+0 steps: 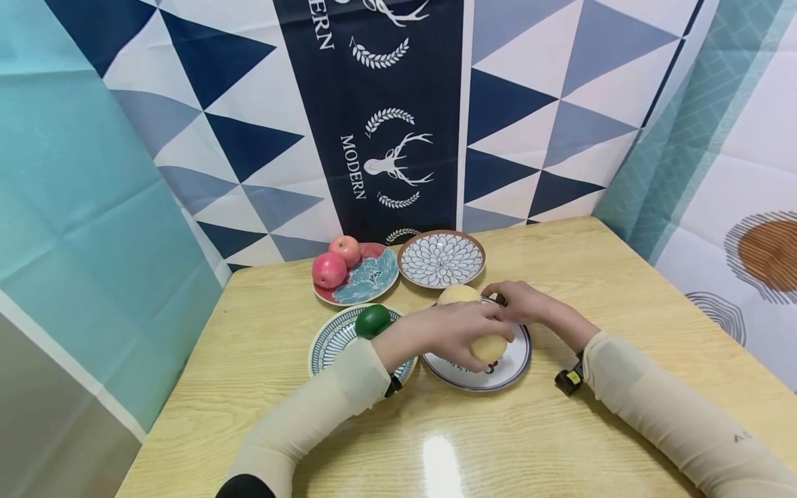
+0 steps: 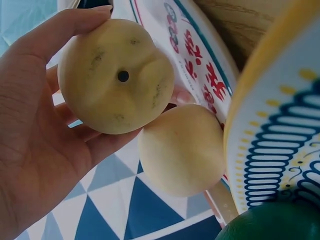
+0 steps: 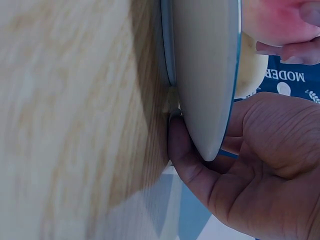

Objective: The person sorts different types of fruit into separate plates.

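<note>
In the head view my left hand (image 1: 453,330) grips a yellowish toy peach (image 1: 488,349) over the white plate with dark rim (image 1: 515,363). Its underside has a small dark hole in the left wrist view, while a pink-red side of this peach (image 3: 277,20) shows in the right wrist view. A second pale yellow peach (image 2: 182,150) is on the white plate's far side, right beside the held one. My right hand (image 3: 270,155) pinches the same plate's rim, one digit underneath; the plate's edge looks slightly raised off the table there.
Left of the white plate is a blue-patterned plate (image 1: 320,349) with a dark green oval fruit (image 1: 372,321). Behind it, a red-and-blue plate (image 1: 373,280) bears two red apples (image 1: 328,270). A brown-rimmed flower-patterned plate (image 1: 441,259) stands near the back wall on the wooden table (image 1: 373,449).
</note>
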Motion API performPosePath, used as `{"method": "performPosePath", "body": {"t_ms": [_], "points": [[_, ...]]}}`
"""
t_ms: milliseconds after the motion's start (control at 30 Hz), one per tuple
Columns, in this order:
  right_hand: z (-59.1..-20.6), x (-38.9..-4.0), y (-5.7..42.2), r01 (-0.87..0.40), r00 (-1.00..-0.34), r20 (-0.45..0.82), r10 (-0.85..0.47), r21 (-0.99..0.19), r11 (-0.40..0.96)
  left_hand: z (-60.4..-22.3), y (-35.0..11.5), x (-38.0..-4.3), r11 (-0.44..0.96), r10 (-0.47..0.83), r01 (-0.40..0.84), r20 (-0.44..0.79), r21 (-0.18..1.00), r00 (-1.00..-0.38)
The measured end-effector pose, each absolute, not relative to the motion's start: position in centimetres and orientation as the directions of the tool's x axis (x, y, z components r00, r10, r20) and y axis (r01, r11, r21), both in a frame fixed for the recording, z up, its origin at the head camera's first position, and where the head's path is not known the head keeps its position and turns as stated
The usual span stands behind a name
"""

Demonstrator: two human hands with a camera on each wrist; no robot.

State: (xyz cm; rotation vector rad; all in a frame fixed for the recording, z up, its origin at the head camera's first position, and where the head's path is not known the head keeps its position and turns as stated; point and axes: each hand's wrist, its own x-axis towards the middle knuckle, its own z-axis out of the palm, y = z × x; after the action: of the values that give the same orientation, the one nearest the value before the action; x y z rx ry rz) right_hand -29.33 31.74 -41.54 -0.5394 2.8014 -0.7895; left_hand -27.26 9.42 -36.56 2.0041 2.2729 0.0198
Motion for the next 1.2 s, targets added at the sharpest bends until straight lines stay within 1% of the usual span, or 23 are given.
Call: {"method": "performPosePath", "body": {"t_ms": [167, 500, 633, 867, 1000, 1200], "points": [[-41.6, -29.1, 31.7, -0.307, -0.918, -0.058, -0.391, -0.521, 0.797, -36.7, 9.8, -27.0, 0.125, 0.985, 0.991, -0.126, 0.042, -0.119], [-41.5, -29.0, 31.7, -0.323, -0.913, -0.047, -0.405, -0.523, 0.789, -37.3, 10.0, -26.8, 0.121, 0.98, 0.992, -0.157, -0.024, -0.123], [-41.6, -29.0, 31.7, -0.335, -0.909, -0.04, -0.416, -0.524, 0.783, -37.1, 9.9, -26.7, 0.128, 0.981, 0.991, -0.144, -0.033, -0.132], [-41.6, -29.1, 31.9, -0.342, -0.906, -0.036, -0.423, -0.529, 0.777, -35.8, 9.8, -26.4, 0.115, 0.989, 0.993, -0.092, -0.026, -0.117], [-41.7, -29.2, 31.9, -0.344, -0.906, -0.034, -0.422, -0.522, 0.78, -35.1, 9.5, -26.4, 0.124, 0.989, 0.992, -0.077, -0.018, -0.125], [-41.8, -29.4, 32.1, -0.379, -0.901, 0.0, -0.434, -0.486, 0.787, -34.1, 8.6, -27.1, 0.149, 0.989, 0.989, -0.002, 0.016, -0.149]]}}
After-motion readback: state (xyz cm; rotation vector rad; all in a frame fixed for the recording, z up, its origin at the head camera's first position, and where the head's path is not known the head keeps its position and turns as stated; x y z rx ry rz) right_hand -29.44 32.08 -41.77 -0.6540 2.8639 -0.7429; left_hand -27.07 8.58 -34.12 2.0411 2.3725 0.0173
